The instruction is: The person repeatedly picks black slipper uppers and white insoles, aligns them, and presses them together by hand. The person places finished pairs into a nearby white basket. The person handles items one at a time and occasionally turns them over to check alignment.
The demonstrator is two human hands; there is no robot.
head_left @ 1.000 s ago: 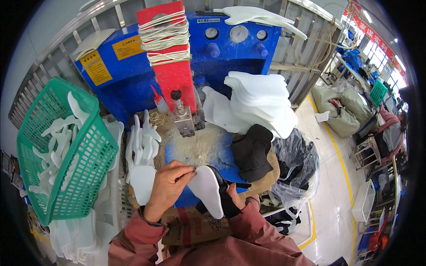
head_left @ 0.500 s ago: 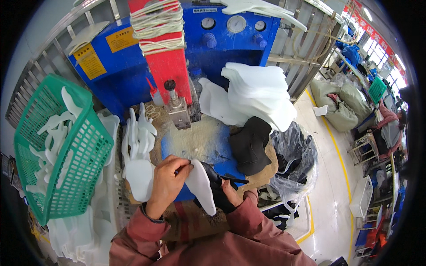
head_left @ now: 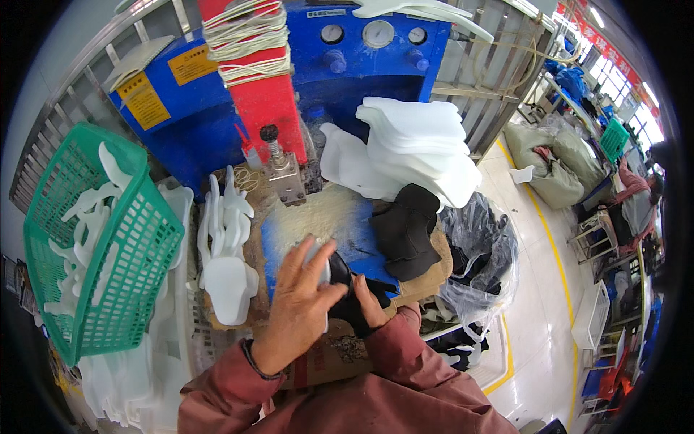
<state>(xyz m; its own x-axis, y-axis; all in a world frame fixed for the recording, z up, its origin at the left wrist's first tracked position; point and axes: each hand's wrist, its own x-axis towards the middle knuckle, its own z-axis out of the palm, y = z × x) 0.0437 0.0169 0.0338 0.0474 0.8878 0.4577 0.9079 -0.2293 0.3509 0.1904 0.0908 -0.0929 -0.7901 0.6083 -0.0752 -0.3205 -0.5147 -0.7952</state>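
My right hand (head_left: 370,304) grips a limp black fabric piece (head_left: 350,312), thumb on top and the other fingers hidden beneath. A white foam-like shaped piece (head_left: 324,278) lies against its left side. My left hand (head_left: 302,298) is over that white piece, fingers spread and partly smeared by motion; it covers most of it. Both hands are above the near edge of a dusty blue work pad (head_left: 278,228). To their right, a stack of black shaped pieces (head_left: 406,235) rests on cardboard.
A red machine arm (head_left: 264,108) wound with cord carries a metal head (head_left: 288,182) over the pad. White stacks stand behind right (head_left: 423,152) and left (head_left: 228,286). A green basket (head_left: 137,267) holds white pieces. A plastic-lined bin (head_left: 481,253) is at right.
My left hand has gone from pinching the white piece's upper end to lying across it with fingers spread. The white piece, upright and plainly visible before, is now mostly covered.
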